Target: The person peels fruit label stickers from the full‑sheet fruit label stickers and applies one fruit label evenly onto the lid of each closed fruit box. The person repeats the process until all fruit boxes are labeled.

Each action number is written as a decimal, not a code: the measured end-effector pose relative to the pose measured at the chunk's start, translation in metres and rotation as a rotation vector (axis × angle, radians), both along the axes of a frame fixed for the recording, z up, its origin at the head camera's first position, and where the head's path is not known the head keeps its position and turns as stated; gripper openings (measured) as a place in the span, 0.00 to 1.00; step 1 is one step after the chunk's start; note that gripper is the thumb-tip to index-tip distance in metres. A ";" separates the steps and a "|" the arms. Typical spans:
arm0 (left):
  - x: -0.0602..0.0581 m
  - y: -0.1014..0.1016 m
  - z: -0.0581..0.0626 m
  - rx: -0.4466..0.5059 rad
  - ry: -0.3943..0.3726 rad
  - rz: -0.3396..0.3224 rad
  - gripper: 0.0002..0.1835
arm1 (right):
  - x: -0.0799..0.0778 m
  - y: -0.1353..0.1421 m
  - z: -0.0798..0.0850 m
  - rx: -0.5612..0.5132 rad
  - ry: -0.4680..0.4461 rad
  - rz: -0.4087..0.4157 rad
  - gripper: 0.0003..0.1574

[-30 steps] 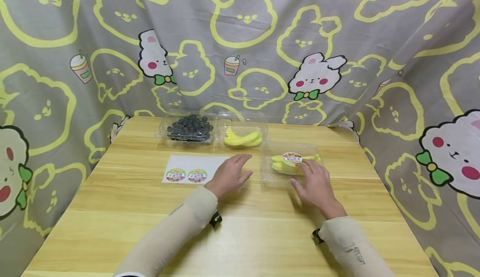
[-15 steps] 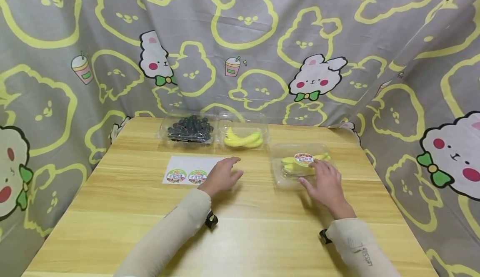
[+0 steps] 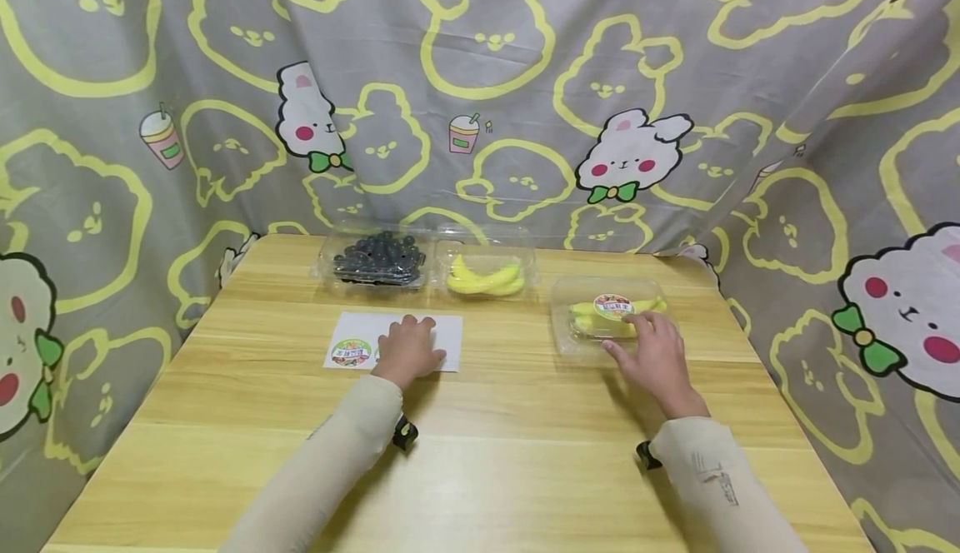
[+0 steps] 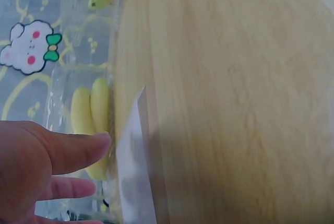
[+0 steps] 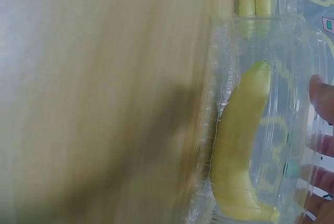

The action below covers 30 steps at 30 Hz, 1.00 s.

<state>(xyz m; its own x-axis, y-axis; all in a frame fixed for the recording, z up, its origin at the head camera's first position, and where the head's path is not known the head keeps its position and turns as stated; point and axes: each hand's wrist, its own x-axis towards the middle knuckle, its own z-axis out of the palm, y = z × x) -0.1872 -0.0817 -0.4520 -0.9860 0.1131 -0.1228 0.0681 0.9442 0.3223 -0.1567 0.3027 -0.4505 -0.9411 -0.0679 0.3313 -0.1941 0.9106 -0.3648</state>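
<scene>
At the right of the table, a lidded clear plastic fruit box point(image 3: 562, 332) holds yellow bananas point(image 3: 585, 321). A round sticker point(image 3: 613, 306) lies on its lid. My right hand point(image 3: 658, 360) rests on the front right of this box, fingertips on the lid beside the sticker. Its fingers point(image 5: 322, 143) look loosely spread in the right wrist view. Left of centre, my left hand point(image 3: 409, 351) hovers over a white sticker sheet point(image 3: 450, 332) with fingers spread. One round sticker point(image 3: 351, 352) shows on the sheet's left, and the hand mostly hides another.
Along the back edge of the wooden table point(image 3: 510, 470) stand two more clear boxes. One has dark grapes point(image 3: 381, 260) in it, the other bananas point(image 3: 486, 278). Behind and beside the table hangs a patterned grey curtain point(image 3: 517, 62).
My right hand has slid the labelled banana box to the right and slightly back. The left hand has moved left, from the sheet's right side to over its stickers.
</scene>
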 end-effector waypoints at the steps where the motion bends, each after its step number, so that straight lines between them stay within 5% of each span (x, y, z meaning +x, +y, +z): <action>1: 0.000 -0.002 0.000 0.003 -0.010 0.003 0.33 | -0.001 0.000 0.000 -0.001 -0.007 -0.002 0.33; 14: 0.006 -0.027 -0.003 -0.010 -0.095 0.045 0.27 | -0.017 0.002 0.002 -0.062 -0.079 -0.035 0.36; 30: 0.004 -0.034 -0.005 -0.039 -0.133 0.013 0.20 | -0.045 -0.004 0.004 -0.077 -0.102 -0.066 0.37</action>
